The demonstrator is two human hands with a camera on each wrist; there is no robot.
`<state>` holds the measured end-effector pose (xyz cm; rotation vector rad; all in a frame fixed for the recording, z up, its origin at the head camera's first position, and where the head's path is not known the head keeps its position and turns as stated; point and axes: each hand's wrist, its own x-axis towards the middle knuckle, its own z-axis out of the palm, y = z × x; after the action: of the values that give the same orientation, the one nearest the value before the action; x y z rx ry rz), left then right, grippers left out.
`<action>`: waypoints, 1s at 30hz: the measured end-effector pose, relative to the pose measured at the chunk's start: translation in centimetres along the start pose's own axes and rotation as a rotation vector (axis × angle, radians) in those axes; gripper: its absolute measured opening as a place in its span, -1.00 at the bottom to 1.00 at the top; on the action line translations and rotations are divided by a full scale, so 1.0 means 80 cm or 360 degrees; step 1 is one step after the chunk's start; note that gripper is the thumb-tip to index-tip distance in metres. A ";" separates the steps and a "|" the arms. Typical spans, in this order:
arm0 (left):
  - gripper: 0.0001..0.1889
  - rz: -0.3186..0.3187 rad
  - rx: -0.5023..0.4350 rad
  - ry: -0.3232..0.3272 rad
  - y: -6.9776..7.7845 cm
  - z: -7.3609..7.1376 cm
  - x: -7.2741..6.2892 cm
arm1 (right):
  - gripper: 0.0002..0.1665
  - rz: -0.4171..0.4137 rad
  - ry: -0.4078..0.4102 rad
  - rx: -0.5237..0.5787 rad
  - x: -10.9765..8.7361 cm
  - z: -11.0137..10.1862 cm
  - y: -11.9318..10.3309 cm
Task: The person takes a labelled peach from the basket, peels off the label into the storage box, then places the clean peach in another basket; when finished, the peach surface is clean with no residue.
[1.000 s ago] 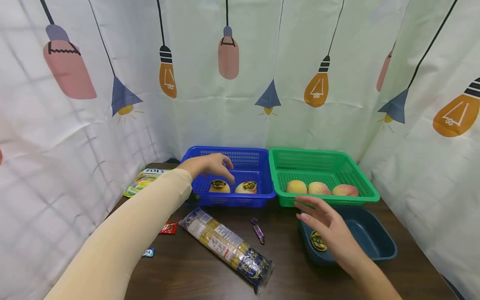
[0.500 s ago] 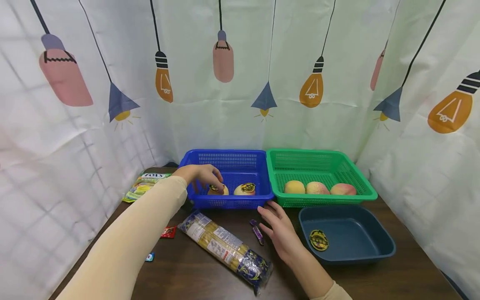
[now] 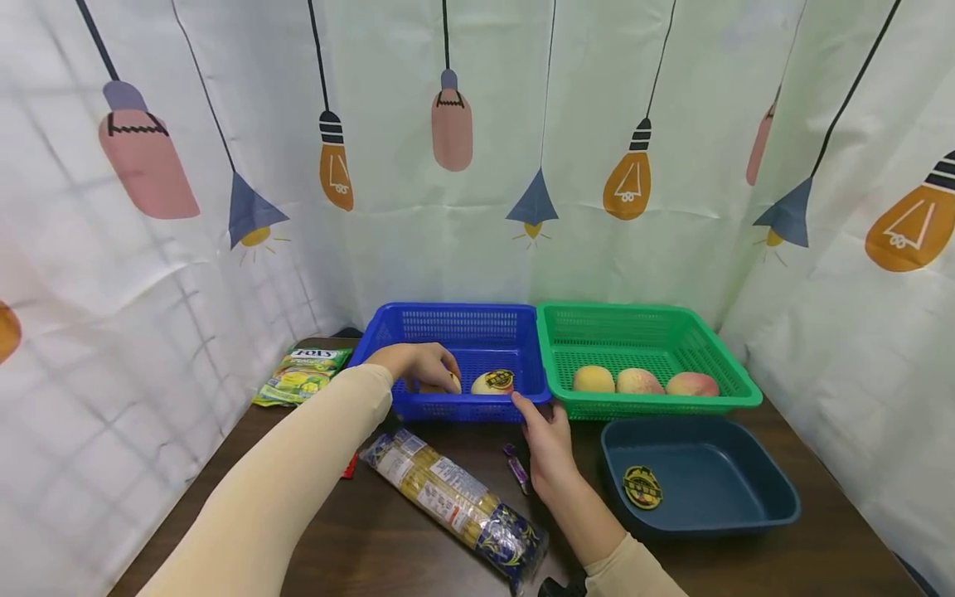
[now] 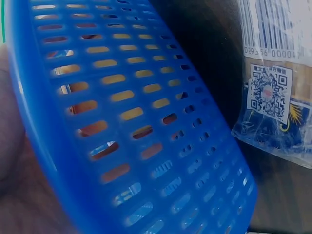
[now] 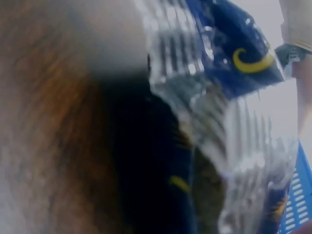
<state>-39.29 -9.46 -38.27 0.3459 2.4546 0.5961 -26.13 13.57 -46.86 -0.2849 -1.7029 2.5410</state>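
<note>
Inside the blue basket [image 3: 403, 408], my left hand [image 3: 425, 365] reaches down with its fingers curled over the left peach [image 3: 442, 385], mostly hidden under them. Beside it lies a second peach [image 3: 485, 385] with a round black-and-gold label [image 3: 499, 380] on top. In the left wrist view the slotted basket wall [image 4: 126, 97] stands in front of the hand, and yellow shows through its slots. My right hand [image 3: 550, 448] grips the basket's front right corner, thumb at the rim. Dark blue wrapping [image 5: 234, 58] fills much of the right wrist view.
A green basket [image 3: 649, 406] with three peaches [image 3: 639, 381] adjoins on the right. A dark blue tub [image 3: 716, 522] in front holds a round label [image 3: 642, 487]. A pack of noodles [image 3: 455, 497], a purple candy [image 3: 516, 469] and a FOX'S bag [image 3: 306, 375] lie on the table.
My right hand has moved left from over the dark blue tub to the blue basket's front corner. My left hand has lowered from above the basket onto the left peach.
</note>
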 end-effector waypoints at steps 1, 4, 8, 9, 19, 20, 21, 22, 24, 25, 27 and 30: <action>-0.48 -0.0002 0.0003 0.0012 0.000 0.000 0.000 | 0.02 -0.0011 0.0014 0.0019 0.000 0.001 0.001; -0.51 -0.0005 0.0014 0.0039 -0.002 0.001 -0.003 | -0.02 -0.0036 0.0044 0.0056 0.000 0.005 0.003; -0.51 0.0011 -0.0007 0.0054 0.001 -0.002 -0.011 | -0.05 -0.0046 0.0083 0.0079 0.000 0.008 0.005; -0.51 0.0019 -0.0019 0.0061 0.003 -0.004 -0.014 | -0.06 -0.0049 0.0093 0.0086 0.001 0.008 0.006; -0.33 0.0089 -0.0282 0.0296 0.016 -0.010 -0.040 | -0.12 -0.0070 0.0184 0.0115 -0.001 0.012 0.008; -0.34 0.0111 -0.0341 0.0338 0.016 -0.009 -0.042 | -0.12 -0.0076 0.0189 0.0107 -0.001 0.011 0.008; -0.34 0.0136 -0.0405 0.0379 0.016 -0.007 -0.045 | -0.12 -0.0080 0.0195 0.0095 -0.002 0.010 0.008; -0.35 0.0164 -0.0480 0.0420 0.015 -0.005 -0.047 | -0.12 -0.0086 0.0199 0.0083 -0.002 0.010 0.008; -0.35 0.0226 -0.0622 0.0500 0.015 0.000 -0.055 | -0.12 -0.0096 0.0210 0.0054 -0.002 0.008 0.007; -0.35 0.0249 -0.0700 0.0543 0.014 0.003 -0.057 | -0.12 -0.0100 0.0216 0.0037 -0.002 0.008 0.007; -0.35 0.0300 -0.0820 0.0619 0.013 0.008 -0.065 | -0.12 -0.0104 0.0228 0.0006 -0.002 0.007 0.007; -0.34 0.0385 -0.0937 0.0712 0.014 0.018 -0.079 | -0.13 -0.0112 0.0243 -0.0012 -0.003 0.007 0.006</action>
<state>-33.28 -10.32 -35.75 0.2875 2.5014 1.5971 -25.99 12.82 -47.09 -0.4012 -1.6372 2.3964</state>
